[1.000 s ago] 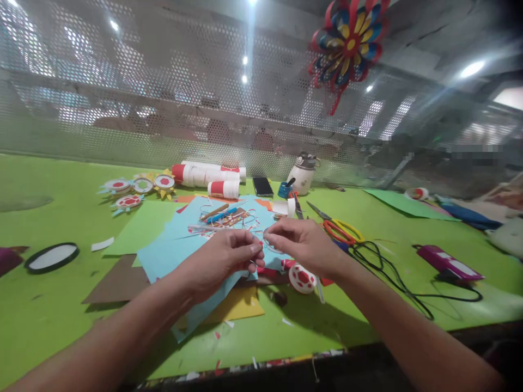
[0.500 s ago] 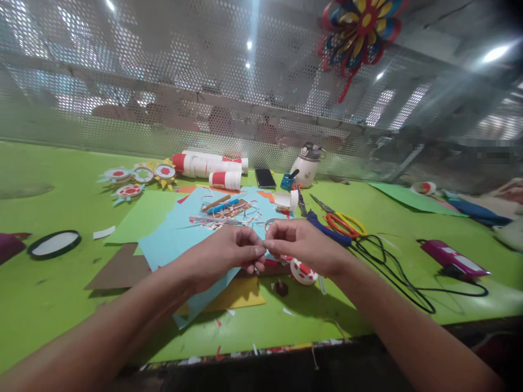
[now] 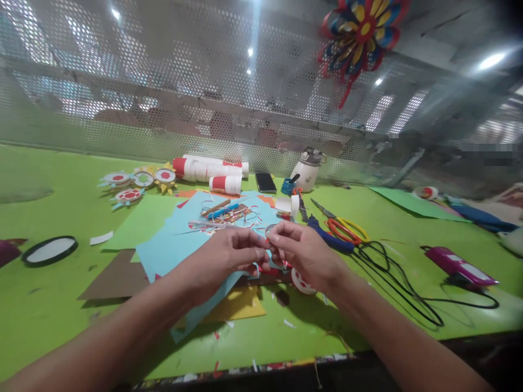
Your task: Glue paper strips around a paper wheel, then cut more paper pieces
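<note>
Since a second ago, when apart, the left hand and right hand are brought together, fingers pinched on a small pale paper ring above the green counter.

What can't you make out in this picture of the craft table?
- Small pale ring pinched between left hand and right hand: too small, fingers cover it.
- Round red-and-white paper disc: half hidden behind the right wrist.
- Dark purple object: cut off by the left edge.

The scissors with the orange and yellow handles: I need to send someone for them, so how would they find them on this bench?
On the green table, look just beyond the right hand, left of the looped black cable. The scissors lie flat, blades pointing toward the mesh wall; their orange and yellow loops set them apart from the blue-handled tool alongside.
</note>
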`<state>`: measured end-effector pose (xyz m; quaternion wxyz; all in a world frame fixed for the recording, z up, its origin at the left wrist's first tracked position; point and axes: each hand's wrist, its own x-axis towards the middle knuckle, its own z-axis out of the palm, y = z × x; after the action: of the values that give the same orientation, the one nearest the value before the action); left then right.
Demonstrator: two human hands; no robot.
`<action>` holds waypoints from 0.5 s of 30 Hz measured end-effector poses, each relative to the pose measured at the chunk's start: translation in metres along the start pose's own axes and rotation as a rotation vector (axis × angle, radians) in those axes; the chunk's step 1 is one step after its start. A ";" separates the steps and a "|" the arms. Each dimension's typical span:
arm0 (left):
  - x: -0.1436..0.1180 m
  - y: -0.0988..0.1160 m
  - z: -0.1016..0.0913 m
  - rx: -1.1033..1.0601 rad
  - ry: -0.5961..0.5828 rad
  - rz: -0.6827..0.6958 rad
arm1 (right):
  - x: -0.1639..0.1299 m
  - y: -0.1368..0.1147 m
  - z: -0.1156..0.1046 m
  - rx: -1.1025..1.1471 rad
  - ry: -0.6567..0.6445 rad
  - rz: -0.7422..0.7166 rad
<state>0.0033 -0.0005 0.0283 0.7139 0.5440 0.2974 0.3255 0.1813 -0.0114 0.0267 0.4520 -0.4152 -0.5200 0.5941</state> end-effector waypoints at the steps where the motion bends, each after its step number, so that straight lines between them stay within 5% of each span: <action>1: 0.000 0.000 0.000 0.004 -0.004 0.011 | 0.000 0.001 0.001 0.016 0.001 0.001; 15: 0.000 0.000 0.002 0.086 0.079 0.069 | -0.002 0.003 -0.001 0.042 -0.001 -0.030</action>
<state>0.0047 -0.0015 0.0286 0.6659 0.5708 0.3202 0.3580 0.1827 -0.0135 0.0237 0.4692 -0.3973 -0.5139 0.5983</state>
